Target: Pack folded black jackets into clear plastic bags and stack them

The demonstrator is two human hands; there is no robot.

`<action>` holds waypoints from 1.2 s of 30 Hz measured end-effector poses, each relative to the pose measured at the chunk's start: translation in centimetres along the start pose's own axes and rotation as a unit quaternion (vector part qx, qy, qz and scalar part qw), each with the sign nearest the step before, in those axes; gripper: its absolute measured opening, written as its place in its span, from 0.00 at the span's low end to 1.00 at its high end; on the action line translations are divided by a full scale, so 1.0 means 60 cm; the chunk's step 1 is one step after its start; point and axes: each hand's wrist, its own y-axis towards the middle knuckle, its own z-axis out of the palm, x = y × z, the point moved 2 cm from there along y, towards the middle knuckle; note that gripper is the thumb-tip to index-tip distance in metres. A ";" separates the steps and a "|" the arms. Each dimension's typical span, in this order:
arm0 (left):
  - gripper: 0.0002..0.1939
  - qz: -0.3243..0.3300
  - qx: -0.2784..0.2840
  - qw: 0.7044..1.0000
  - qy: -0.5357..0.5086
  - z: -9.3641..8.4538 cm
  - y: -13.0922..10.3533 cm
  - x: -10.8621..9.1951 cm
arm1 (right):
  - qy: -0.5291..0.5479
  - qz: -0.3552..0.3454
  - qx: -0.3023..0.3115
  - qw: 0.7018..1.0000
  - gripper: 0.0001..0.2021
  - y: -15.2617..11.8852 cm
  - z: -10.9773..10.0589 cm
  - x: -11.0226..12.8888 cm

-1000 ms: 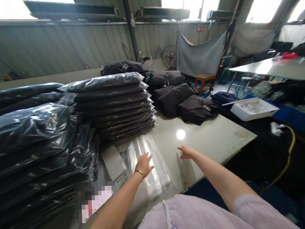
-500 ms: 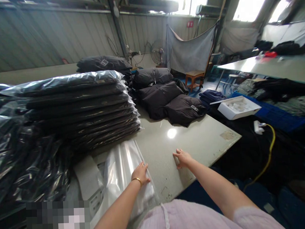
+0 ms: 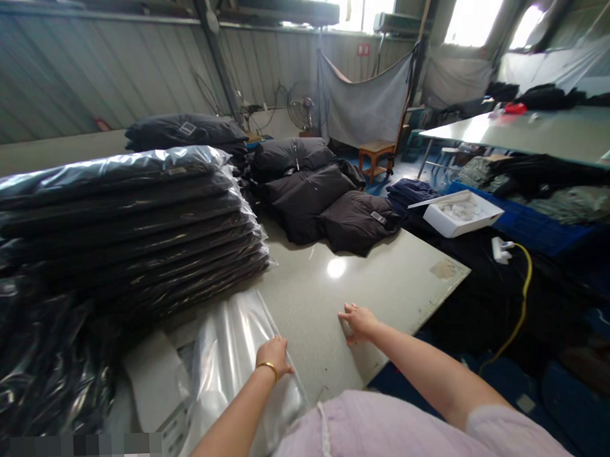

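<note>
Clear plastic bags (image 3: 224, 358) are laid flat in a layered pile on the pale tabletop (image 3: 312, 301), just in front of a stack of bagged dark garments (image 3: 185, 223). Light is reflected in glossy white streaks along their lengthwise ripples; the right edge is kept nearly straight.

Left hand (image 3: 273, 357) on clear plastic bags (image 3: 231, 334), right hand (image 3: 359, 324) empty over table (image 3: 307, 288); bagged dark garments (image 3: 149, 224) stacked behind.
</note>
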 end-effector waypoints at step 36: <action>0.27 -0.120 0.054 0.688 -0.713 -0.161 0.501 -0.426 | 0.107 0.067 -0.170 0.977 0.41 0.242 -0.232 -0.497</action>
